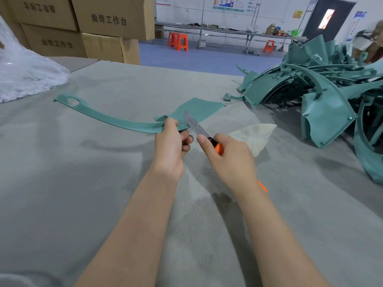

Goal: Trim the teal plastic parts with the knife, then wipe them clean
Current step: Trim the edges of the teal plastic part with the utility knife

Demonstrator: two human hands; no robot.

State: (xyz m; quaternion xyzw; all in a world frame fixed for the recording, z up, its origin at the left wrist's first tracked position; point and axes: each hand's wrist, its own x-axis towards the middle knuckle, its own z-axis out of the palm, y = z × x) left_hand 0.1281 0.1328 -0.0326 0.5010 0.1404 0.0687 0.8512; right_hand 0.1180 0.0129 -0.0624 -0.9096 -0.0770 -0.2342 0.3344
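Observation:
A long curved teal plastic part lies across the grey table, its thin arm running left and a wide flat flap at its right end. My left hand grips the part at its near edge, where the arm meets the flap. My right hand holds an orange-handled utility knife, forefinger stretched along the top. The blade points up and left and lies against the part's edge right beside my left fingers. A white cloth lies on the table just behind my right hand.
A big tangled pile of teal parts fills the right side of the table. A clear plastic bag sits at the far left. Cardboard boxes are stacked behind the table. Small shavings lie near my wrists.

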